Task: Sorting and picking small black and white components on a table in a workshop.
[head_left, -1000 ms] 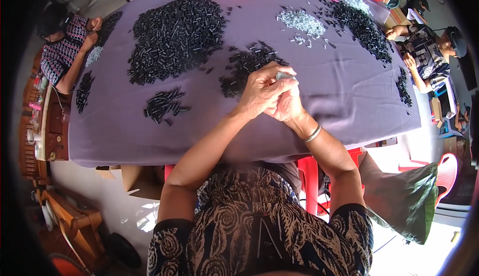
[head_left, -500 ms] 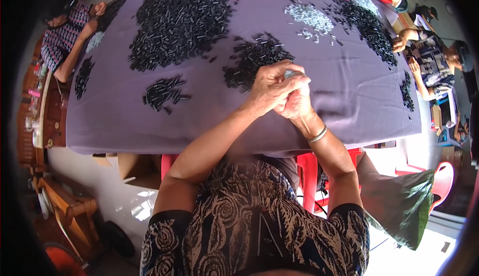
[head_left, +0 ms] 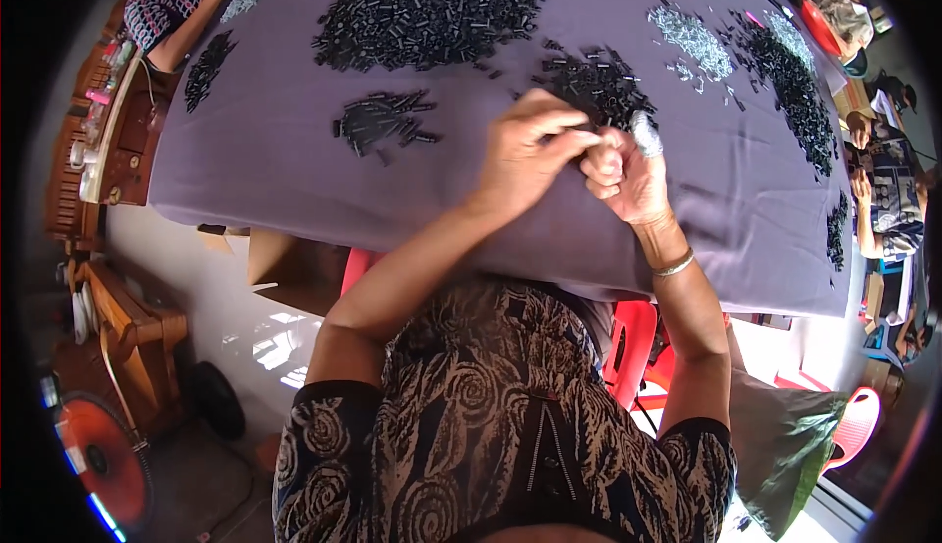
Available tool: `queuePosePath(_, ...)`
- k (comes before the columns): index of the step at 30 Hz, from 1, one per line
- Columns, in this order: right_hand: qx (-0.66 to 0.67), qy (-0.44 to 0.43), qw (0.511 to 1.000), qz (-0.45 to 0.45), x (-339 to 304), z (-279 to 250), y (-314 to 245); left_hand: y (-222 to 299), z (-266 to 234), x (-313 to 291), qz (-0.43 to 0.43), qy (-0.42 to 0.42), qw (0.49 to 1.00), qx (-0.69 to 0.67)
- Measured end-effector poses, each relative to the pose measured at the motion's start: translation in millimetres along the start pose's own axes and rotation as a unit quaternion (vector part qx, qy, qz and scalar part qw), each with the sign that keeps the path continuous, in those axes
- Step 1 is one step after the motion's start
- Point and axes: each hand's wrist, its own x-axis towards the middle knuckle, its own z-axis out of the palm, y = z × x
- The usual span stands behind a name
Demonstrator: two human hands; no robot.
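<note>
Above the near part of the purple-grey cloth my left hand [head_left: 520, 155] is closed in a pinch, its thumb and finger meeting beside the curled fingers of my right hand [head_left: 633, 185]. My right hand is closed too, palm turned up, its thumb standing up in a silvery-white wrapping [head_left: 647, 135]. What either pinch holds is too small and blurred to make out. Just beyond the hands lies a heap of short black tubes [head_left: 594, 77]. A smaller cluster of black tubes [head_left: 383, 121] lies to the left of my left hand.
A large heap of black tubes [head_left: 422, 8] covers the far middle of the tablecloth [head_left: 294, 185]. Small clear pieces [head_left: 692, 41] lie at the far right, near another black heap [head_left: 790, 92]. People work at both sides. A red chair [head_left: 633, 347] stands under the table's edge.
My hands, clasped together before, have come apart slightly, and the wrapped right thumb now stands up. The whole view has shifted, so the table appears higher and further right.
</note>
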Motion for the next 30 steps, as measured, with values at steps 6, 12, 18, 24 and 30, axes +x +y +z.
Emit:
queuePosePath(6,-0.053,0.037,0.992,-0.110,-1,-2,-19,0,-112,1,-0.033,-0.033,0.947,0.318)
queuePosePath(12,-0.050,0.041,0.983,-0.171,0,-7,-27,1,-156,7,-0.035,-0.038,0.913,0.404)
queuePosePath(18,-0.043,0.079,0.976,-0.199,-1,-19,-35,-3,-115,33,-0.006,-0.065,0.937,0.344)
queuePosePath(24,-0.043,0.099,0.969,-0.221,-4,-23,-42,-41,-78,51,-0.004,-0.107,0.920,0.378)
queuePosePath(30,-0.038,0.090,0.971,-0.217,-3,-32,-47,-70,-64,63,0.016,-0.166,0.887,0.432)
